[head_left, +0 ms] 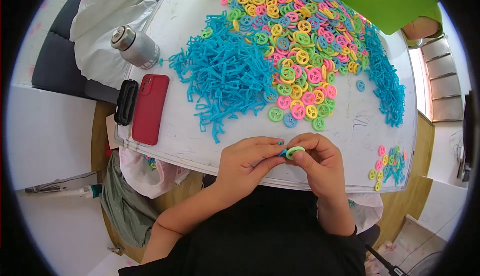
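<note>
Both hands over near edge of worktop (185, 137), fingers closed in pinches. Left hand (244, 162) grips small blue piece (282, 152); right hand (321, 162) grips pale-green wheel (295, 152); the two meet at fingertips, whether joined cannot tell. Near right corner: small mixed cluster (385, 160) of wheels, blue pieces. Left: red phone (151, 111), black case (126, 103) just beside it. Beyond hands: blue pile (225, 76) touching multicoloured wheel heap (302, 40). Farther left, metal bottle (142, 50). Far right, person in green (377, 1).
</note>
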`<state>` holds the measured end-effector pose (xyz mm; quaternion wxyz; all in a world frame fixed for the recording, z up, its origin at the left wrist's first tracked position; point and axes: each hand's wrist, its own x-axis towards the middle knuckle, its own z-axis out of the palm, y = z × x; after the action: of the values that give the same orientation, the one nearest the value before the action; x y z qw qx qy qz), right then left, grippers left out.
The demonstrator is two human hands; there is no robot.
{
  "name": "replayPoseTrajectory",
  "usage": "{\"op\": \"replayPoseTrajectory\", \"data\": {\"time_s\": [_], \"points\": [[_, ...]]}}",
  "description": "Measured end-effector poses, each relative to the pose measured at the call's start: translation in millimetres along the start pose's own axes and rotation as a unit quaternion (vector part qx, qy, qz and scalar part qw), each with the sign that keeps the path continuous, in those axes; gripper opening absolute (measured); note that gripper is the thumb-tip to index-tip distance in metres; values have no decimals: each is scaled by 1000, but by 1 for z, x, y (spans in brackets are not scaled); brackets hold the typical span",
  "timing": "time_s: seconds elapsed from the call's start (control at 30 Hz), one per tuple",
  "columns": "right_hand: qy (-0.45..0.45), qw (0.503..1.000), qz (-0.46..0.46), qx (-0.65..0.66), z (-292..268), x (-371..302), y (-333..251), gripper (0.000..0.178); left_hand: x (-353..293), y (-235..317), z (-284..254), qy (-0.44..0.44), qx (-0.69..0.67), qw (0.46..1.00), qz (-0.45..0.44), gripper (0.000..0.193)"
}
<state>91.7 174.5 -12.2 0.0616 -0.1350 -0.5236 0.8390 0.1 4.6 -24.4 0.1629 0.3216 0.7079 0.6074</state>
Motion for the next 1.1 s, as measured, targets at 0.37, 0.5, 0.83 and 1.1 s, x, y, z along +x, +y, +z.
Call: {"op": "replayPoseTrajectory", "data": {"time_s": [0.37, 0.5, 0.83, 1.1], "points": [[96, 990, 27, 95, 9, -4, 18, 11, -3, 1, 9, 82, 188, 955, 214, 31], [93, 992, -27, -79, 10, -6, 14, 19, -6, 3, 9, 71, 224, 955, 182, 33], [-43, 894, -173, -411, 0, -5, -10, 34, -7, 7, -9, -11, 120, 993, 3, 36], [26, 943, -31, -331, 4, -12, 1, 32, -17, 1, 5, 21, 182, 983, 23, 54]]}}
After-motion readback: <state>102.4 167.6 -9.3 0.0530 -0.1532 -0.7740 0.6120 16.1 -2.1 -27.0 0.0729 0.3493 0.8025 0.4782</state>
